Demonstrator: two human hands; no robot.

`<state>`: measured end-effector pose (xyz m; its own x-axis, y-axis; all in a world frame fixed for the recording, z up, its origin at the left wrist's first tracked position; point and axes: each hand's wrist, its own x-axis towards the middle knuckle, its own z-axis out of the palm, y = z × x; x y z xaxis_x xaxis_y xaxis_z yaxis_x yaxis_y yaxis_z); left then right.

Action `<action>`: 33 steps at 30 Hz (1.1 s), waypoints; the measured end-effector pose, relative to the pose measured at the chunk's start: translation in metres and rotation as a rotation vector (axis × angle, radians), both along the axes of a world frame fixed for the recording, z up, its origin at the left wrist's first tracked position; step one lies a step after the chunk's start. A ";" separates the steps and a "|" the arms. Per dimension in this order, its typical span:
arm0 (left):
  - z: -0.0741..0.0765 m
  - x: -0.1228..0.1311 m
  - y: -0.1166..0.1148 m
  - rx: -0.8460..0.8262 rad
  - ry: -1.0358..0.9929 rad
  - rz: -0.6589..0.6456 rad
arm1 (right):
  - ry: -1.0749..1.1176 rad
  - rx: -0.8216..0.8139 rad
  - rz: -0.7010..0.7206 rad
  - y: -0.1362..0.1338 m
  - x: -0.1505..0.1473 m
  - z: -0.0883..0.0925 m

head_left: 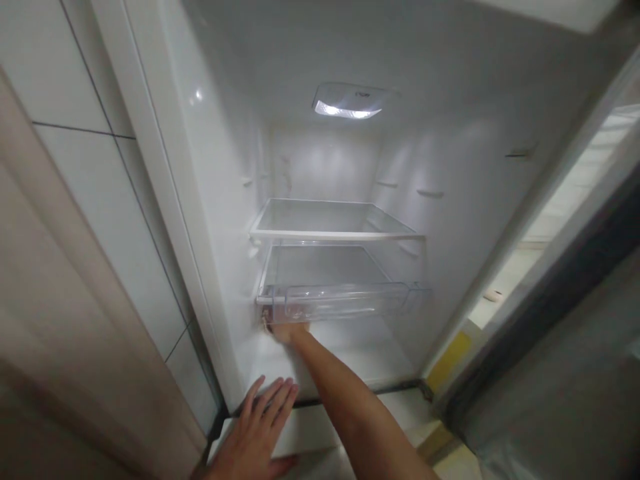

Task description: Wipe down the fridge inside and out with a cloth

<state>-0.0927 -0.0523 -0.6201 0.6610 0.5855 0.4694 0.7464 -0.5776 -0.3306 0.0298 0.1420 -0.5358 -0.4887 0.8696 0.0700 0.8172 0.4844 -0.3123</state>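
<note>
My left hand [257, 427] lies flat with fingers spread on the front sill at the bottom of an open refrigerator. Deep inside, at the lower left, my right hand [290, 329] reaches beneath the lower shelf [325, 265], against the left wall. Its fingers are curled and partly covered by the clear plastic drawer front [345, 301]. A small brownish, dark-edged bit [267, 319] shows at those fingers; it is too blurred to name. The white compartment floor [345, 347] stretches below my right forearm.
An upper glass shelf [337, 220] with a white front rim spans the compartment. A lit lamp [347, 107] is set in the ceiling. The open door [560, 347] stands on the right. White tiles [105, 200] line the left side. A yellow object [450, 360] stands beyond the right edge.
</note>
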 end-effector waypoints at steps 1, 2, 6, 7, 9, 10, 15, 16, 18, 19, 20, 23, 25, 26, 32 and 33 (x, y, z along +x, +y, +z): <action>0.002 0.000 0.000 0.008 -0.006 -0.001 | 0.007 -0.009 0.023 -0.011 0.007 0.001; 0.004 0.001 -0.001 0.017 -0.014 -0.003 | 0.018 -0.013 0.049 -0.022 0.019 0.001; 0.008 0.004 -0.004 0.038 -0.043 0.002 | 0.040 -0.045 0.196 -0.058 0.096 0.004; 0.009 0.005 -0.004 0.039 -0.043 0.004 | 0.036 -0.056 0.185 -0.062 0.119 0.005; 0.009 0.007 -0.005 0.045 -0.042 0.009 | 0.027 -0.060 0.049 -0.064 0.161 0.008; 0.009 0.007 -0.005 0.049 -0.041 0.007 | 0.027 -0.050 -0.064 -0.063 0.177 0.010; 0.008 0.006 -0.003 0.061 -0.045 -0.012 | 0.032 -0.030 -0.367 -0.075 0.173 0.011; 0.008 0.006 -0.003 0.061 -0.046 -0.013 | 0.031 -0.035 -0.335 -0.084 0.161 0.009; 0.009 0.007 -0.003 0.065 -0.046 -0.022 | 0.049 -0.021 -0.213 -0.107 0.139 0.004; 0.009 0.007 -0.004 0.074 -0.058 -0.027 | 0.070 -0.005 -0.131 -0.117 0.135 0.002; 0.008 0.007 -0.004 0.082 -0.072 -0.032 | 0.093 0.009 -0.043 -0.125 0.137 0.000; 0.007 0.007 -0.005 0.098 -0.087 -0.044 | 0.116 0.005 0.054 -0.129 0.172 0.001; 0.006 0.007 -0.003 0.097 -0.077 -0.043 | 0.078 -0.026 -0.118 -0.115 0.202 0.005; 0.006 0.006 -0.002 0.096 -0.073 -0.044 | 0.062 -0.029 -0.239 -0.106 0.212 0.008; 0.006 0.005 0.000 0.093 -0.082 -0.049 | 0.028 -0.009 -0.363 -0.095 0.164 0.006; 0.007 0.005 0.000 0.102 -0.082 -0.050 | 0.035 -0.001 -0.282 -0.103 0.148 0.004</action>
<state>-0.0880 -0.0525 -0.6133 0.6451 0.4991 0.5786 0.7444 -0.5814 -0.3285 0.1781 0.0389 -0.5323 -0.2250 0.9710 0.0811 0.9084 0.2392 -0.3429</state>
